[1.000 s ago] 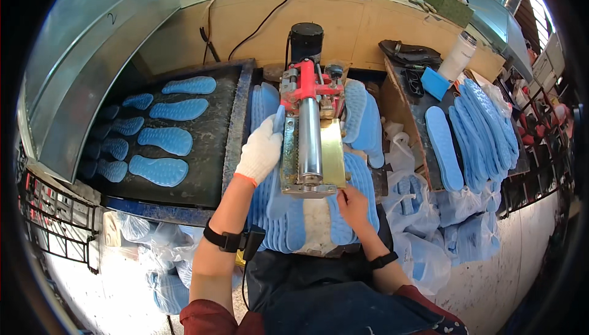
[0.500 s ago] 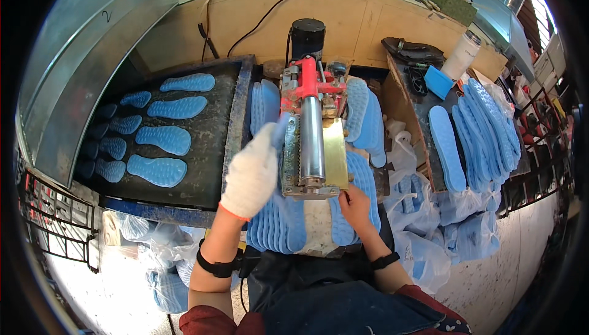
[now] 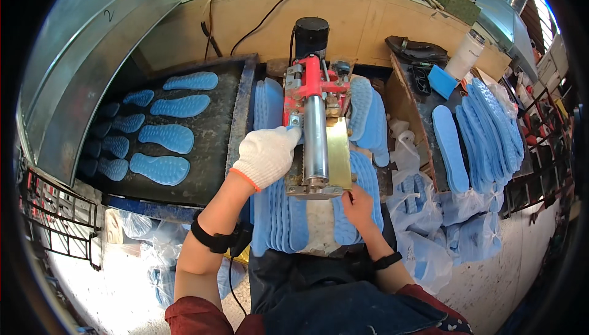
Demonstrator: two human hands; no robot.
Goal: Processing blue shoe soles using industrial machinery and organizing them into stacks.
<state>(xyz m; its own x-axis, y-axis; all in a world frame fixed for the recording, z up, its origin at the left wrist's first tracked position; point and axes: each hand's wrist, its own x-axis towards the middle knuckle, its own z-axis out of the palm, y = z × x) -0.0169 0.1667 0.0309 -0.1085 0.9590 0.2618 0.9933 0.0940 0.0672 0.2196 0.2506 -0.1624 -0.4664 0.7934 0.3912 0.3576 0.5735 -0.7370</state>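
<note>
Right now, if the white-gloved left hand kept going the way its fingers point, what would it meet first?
The gloved left hand points up and right at the machine. It would likely meet the red metal frame beside the steel roller first; its fingertips look almost there, though depth is unclear.

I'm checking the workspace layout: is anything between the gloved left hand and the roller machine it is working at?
Nothing visible. The gloved left hand lies right against the left side of the roller machine, above the stacked blue insoles. The bare right hand sits at the machine's front edge.
</note>
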